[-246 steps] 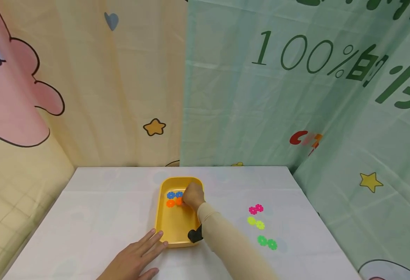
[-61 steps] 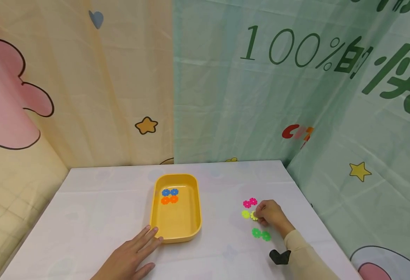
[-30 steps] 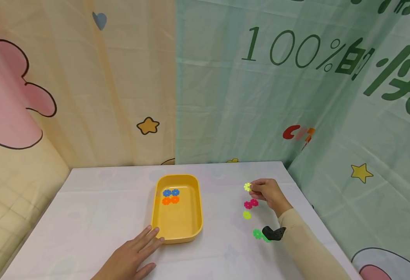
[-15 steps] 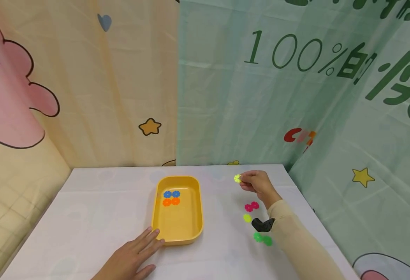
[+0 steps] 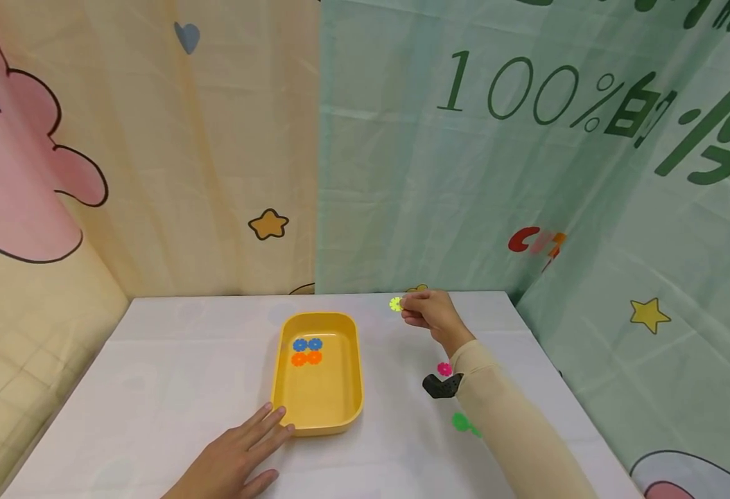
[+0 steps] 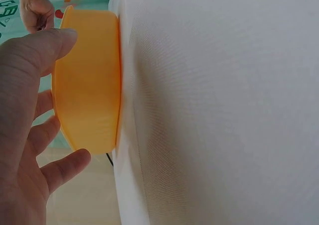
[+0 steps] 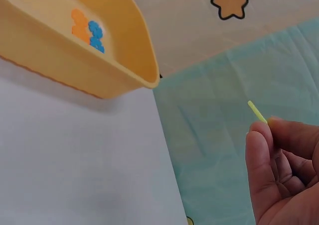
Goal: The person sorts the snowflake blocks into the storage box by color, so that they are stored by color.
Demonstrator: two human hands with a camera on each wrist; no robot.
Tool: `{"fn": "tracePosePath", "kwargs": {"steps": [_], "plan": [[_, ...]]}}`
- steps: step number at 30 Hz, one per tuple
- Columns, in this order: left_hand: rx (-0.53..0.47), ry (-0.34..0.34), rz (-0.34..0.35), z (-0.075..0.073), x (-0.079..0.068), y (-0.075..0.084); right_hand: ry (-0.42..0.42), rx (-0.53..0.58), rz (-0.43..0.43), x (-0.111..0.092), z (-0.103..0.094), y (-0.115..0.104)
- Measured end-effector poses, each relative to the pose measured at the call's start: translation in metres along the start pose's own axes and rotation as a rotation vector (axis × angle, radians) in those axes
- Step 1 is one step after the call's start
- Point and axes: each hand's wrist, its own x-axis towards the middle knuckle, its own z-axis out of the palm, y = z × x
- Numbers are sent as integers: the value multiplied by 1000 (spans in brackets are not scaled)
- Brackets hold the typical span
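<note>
My right hand (image 5: 430,315) pinches a yellow flower-shaped disc (image 5: 396,303) between thumb and fingertips, raised over the table's back part, right of the yellow tray (image 5: 321,409). In the right wrist view that disc (image 7: 257,111) is seen edge-on. Inside the tray lie two blue flower-shaped discs (image 5: 308,344) and, just below them, two orange ones (image 5: 306,358). My left hand (image 5: 233,454) has its fingers extended, touching the tray's near left corner. The left wrist view shows these fingers (image 6: 65,168) spread along the tray's side wall (image 6: 89,80).
Right of the tray, a pink flower-shaped disc (image 5: 444,369) and green ones (image 5: 461,421) lie on the white table (image 5: 184,360), partly hidden by the right sleeve (image 5: 508,409) and a black wrist device (image 5: 442,386). Patterned curtains (image 5: 402,173) stand behind the table.
My right hand took one yellow disc from the right-hand group, lifted it, and carried it back and left toward the tray. The left hand stays at the tray's corner.
</note>
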Motion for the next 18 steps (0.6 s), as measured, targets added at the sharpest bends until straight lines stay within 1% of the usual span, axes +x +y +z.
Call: {"fn": "tracePosePath", "kwargs": {"steps": [3, 10, 18], "plan": [[4, 7, 7, 0, 1, -1, -5, 23, 4, 1, 9, -2], [10, 2, 5, -1, 0, -1, -10, 21, 6, 2, 35, -7], [15, -1, 14, -2, 0, -2, -37, 26, 13, 3, 63, -5]]}}
